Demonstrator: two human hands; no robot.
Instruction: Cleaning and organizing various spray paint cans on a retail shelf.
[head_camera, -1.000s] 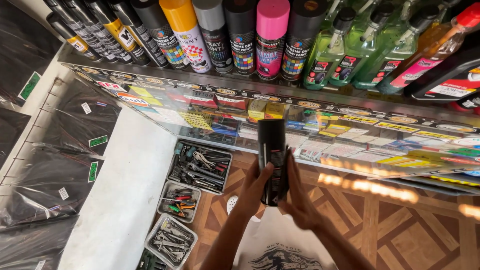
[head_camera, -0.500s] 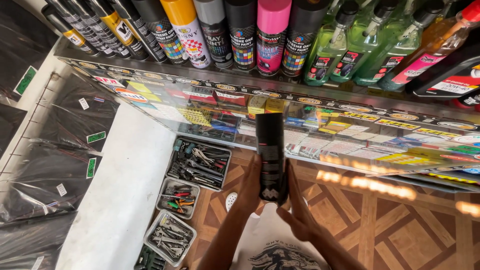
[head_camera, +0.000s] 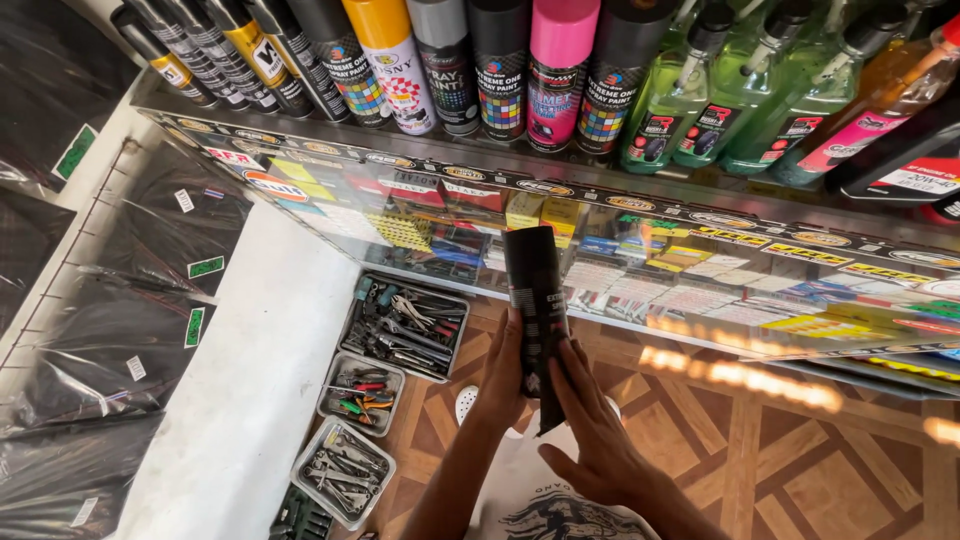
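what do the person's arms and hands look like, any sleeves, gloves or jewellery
Both forearms are bare as far as the picture shows: no sleeve reaches them. The left hand and the right hand wear no gloves, and no ring, watch or bracelet shows on the parts in view. The fingers look slim with short nails. Below the arms, a light shirt with a dark printed design is visible.

A shop — spray-paint cans (head_camera: 500, 60) ranked on a glass display counter (head_camera: 700, 270) — tool trays (head_camera: 405, 325) below.
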